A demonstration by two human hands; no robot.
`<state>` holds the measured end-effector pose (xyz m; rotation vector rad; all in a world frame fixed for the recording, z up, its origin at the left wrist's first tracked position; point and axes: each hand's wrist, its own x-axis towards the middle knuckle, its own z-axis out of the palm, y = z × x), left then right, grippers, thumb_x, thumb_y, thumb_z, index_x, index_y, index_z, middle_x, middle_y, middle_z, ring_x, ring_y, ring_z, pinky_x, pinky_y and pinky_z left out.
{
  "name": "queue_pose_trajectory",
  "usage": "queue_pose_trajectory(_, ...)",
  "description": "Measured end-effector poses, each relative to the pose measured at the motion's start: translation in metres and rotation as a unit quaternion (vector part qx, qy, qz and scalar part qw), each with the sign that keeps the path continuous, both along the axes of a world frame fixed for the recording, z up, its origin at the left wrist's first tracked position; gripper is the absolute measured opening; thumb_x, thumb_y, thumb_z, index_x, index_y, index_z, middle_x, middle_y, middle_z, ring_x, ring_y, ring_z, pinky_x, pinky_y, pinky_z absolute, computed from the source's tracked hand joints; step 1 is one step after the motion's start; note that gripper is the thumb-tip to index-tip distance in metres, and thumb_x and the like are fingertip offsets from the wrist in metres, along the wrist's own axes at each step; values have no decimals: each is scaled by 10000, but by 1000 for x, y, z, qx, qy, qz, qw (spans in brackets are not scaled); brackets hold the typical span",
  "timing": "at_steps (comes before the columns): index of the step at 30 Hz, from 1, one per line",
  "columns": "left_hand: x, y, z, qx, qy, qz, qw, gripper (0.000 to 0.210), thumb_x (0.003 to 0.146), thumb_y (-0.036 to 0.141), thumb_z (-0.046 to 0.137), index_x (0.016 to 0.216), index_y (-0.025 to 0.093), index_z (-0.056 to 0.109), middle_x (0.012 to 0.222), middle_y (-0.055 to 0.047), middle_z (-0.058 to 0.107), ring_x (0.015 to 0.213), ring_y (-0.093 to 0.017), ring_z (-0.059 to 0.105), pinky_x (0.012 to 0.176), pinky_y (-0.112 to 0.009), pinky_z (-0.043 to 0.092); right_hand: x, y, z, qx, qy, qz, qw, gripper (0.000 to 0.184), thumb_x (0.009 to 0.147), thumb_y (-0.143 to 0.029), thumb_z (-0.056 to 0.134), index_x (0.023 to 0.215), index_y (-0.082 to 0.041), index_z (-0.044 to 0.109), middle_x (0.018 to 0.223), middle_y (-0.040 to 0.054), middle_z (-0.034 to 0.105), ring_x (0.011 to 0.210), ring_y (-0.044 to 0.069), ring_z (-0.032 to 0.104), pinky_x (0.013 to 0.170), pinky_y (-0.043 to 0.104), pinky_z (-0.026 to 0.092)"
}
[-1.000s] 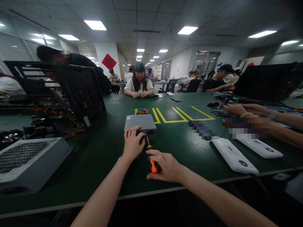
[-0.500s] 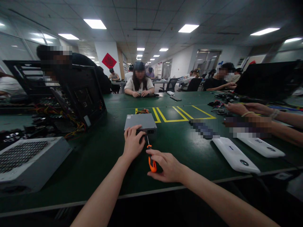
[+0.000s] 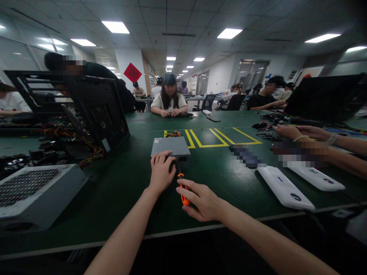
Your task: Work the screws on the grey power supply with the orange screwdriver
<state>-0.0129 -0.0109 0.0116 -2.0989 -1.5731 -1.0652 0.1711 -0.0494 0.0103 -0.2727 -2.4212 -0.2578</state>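
A grey computer power supply unit (image 3: 169,145) lies on the green table before me, its bundled cables (image 3: 173,134) at the far side. My left hand (image 3: 162,172) grips its near left part, fingers over the top and thumb by the near face. In my right hand (image 3: 202,196) is an orange and black screwdriver (image 3: 185,194), held by the handle between thumb and fingers. Its thin shaft points away from me to the near face of the unit, beside my left thumb. Whether the tip sits in a screw cannot be made out.
At left stand a larger power supply (image 3: 43,191) and an open black computer case (image 3: 100,110) with loose wires. White devices (image 3: 285,187) lie at right, near another person's hands (image 3: 298,133). Yellow tape (image 3: 212,145) marks the table. Someone sits opposite (image 3: 169,99).
My right hand's fingers have shifted around the screwdriver handle, and the handle has turned and tilted a little. My left hand and the power supply unit stay in place.
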Motion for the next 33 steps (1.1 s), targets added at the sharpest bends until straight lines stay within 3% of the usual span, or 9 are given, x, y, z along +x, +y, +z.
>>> queue_pose_trajectory(5, 0, 0, 0, 2, -4, 1, 1000, 202, 767, 202, 499, 942, 255, 584, 1199, -38, 520, 1142, -211, 427, 1030, -425, 209, -2, 0, 0, 53, 2, 2, 999, 327, 839, -350, 510, 1079, -133, 463, 1104, 162, 592, 764, 180, 621, 653, 304, 509)
queue_pose_trajectory(9, 1, 0, 0, 5, -7, -1, 1000, 205, 761, 207, 510, 946, 257, 585, 1193, -35, 524, 1137, -212, 432, 1030, -426, 211, -2, 1, -6, 5, 45, 3, 999, 392, 810, -415, 540, 1035, -114, 429, 1082, 199, 588, 907, 215, 612, 676, 291, 518)
queue_pose_trajectory(12, 1, 0, 0, 6, -9, -3, 1000, 212, 762, 205, 508, 951, 261, 587, 1193, -35, 523, 1134, -217, 435, 1028, -433, 214, -1, -1, -4, -16, 8, -1, 1000, 394, 836, -358, 491, 1118, -97, 408, 1144, 220, 536, 1005, 235, 573, 721, 304, 514)
queue_pose_trajectory(15, 1, 0, 0, 8, -11, -2, 1000, 220, 758, 201, 510, 954, 264, 588, 1191, -33, 524, 1128, -217, 438, 1028, -431, 216, -2, -1, 0, 33, -34, -9, 999, 360, 853, -293, 468, 1174, -137, 418, 1150, 187, 543, 876, 203, 614, 685, 303, 512)
queue_pose_trajectory(19, 1, 0, 0, 9, -11, -2, 1000, 221, 757, 198, 508, 953, 262, 587, 1193, -30, 523, 1133, -211, 434, 1030, -421, 213, -3, 0, -2, 71, -1, -2, 997, 279, 839, -333, 514, 1031, -136, 468, 1078, 157, 604, 717, 163, 624, 618, 279, 510)
queue_pose_trajectory(22, 1, 0, 0, 9, -11, -2, 1000, 218, 754, 194, 511, 947, 260, 588, 1191, -30, 524, 1134, -211, 433, 1030, -418, 213, -3, 0, -5, 37, 35, -12, 999, 306, 834, -388, 510, 990, -134, 442, 1058, 176, 607, 800, 189, 633, 626, 278, 521)
queue_pose_trajectory(26, 1, 1, 0, 8, -12, 0, 1000, 219, 752, 196, 515, 949, 261, 586, 1194, -28, 523, 1132, -208, 434, 1032, -414, 210, -1, -3, -2, 15, -2, -11, 1000, 337, 853, -318, 453, 1120, -115, 415, 1123, 202, 554, 960, 224, 597, 703, 303, 523)
queue_pose_trajectory(29, 0, 1, 0, 7, -10, -1, 1000, 224, 753, 194, 511, 953, 262, 585, 1196, -31, 523, 1134, -213, 432, 1028, -423, 215, 0, -3, 0, 52, -15, -20, 998, 322, 854, -282, 462, 1140, -139, 430, 1120, 192, 557, 930, 223, 608, 687, 308, 522)
queue_pose_trajectory(33, 0, 1, -1, 8, -7, -1, 1000, 216, 755, 193, 508, 945, 260, 586, 1197, -36, 521, 1133, -216, 433, 1023, -431, 216, -2, 0, -5, 55, 39, -13, 998, 282, 822, -316, 542, 1009, -133, 437, 1076, 186, 592, 838, 200, 634, 639, 282, 530)
